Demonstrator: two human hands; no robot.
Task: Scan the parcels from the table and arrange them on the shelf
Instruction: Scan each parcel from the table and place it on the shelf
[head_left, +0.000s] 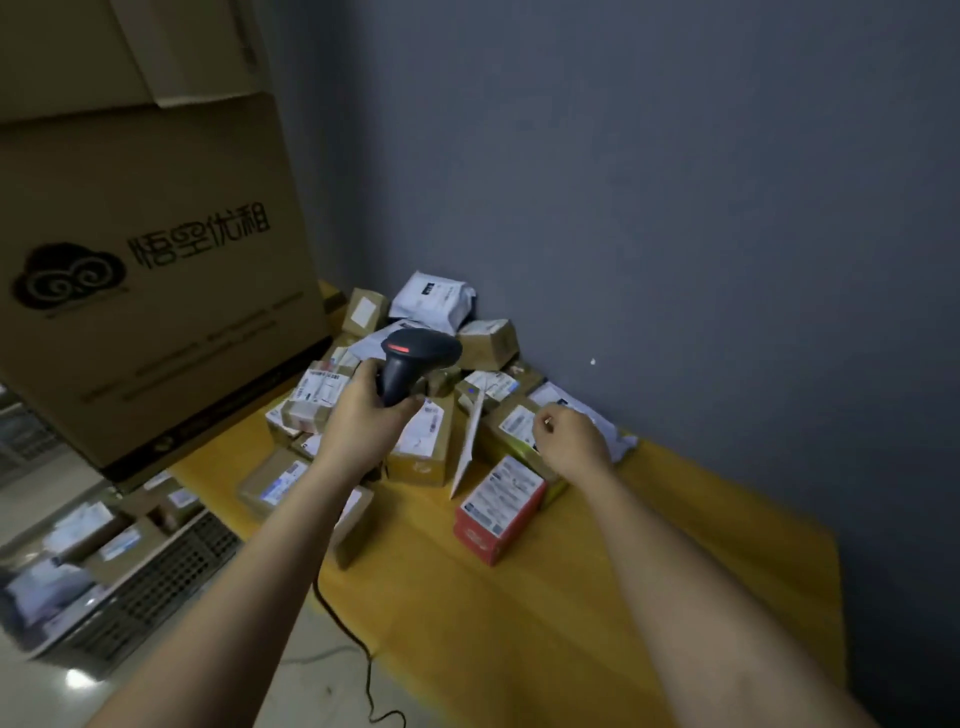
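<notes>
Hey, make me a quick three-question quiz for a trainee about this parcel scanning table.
1. True or false: the left hand grips the scanner.
2. What colour is the table covering? A) blue B) yellow C) white
3. Fill in: the right hand reaches over a brown parcel behind the ___ box.

Key: 1 true; 2 B; 3 red.

The left hand (363, 410) grips a black scanner (413, 364) over piled parcels (431, 426); the right hand (569, 434) curls above a brown box (511, 431).
</notes>
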